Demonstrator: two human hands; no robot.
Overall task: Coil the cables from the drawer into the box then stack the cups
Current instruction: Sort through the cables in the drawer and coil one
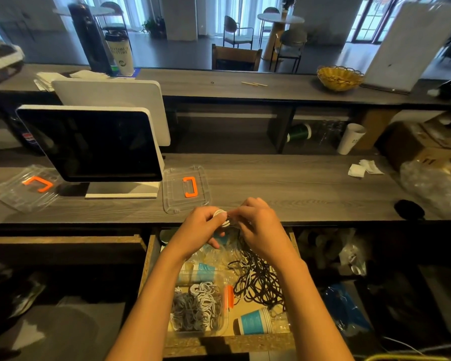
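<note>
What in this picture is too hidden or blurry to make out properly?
Head view only:
- Most of the white coiled cable is covered by the left hand and right hand.
- Printing on the blue cup in the drawer is too small to read.
- The shelves beside the drawer are too dark to identify their contents.

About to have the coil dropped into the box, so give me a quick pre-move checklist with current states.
1. White cable coil gripped: ok, the left hand pinches it.
2. Loose end controlled: cannot tell; the right hand is at the coil, its fingertips hidden.
3. Clear box open: ok, lidless in the drawer, coiled cables inside.
4. Room in the box: ok, though it looks fairly full.
5. Path down: ok, the box lies below the hands.
6. Remaining work: not ok, the black cable tangle is uncoiled and the blue cup lies on its side.
</note>
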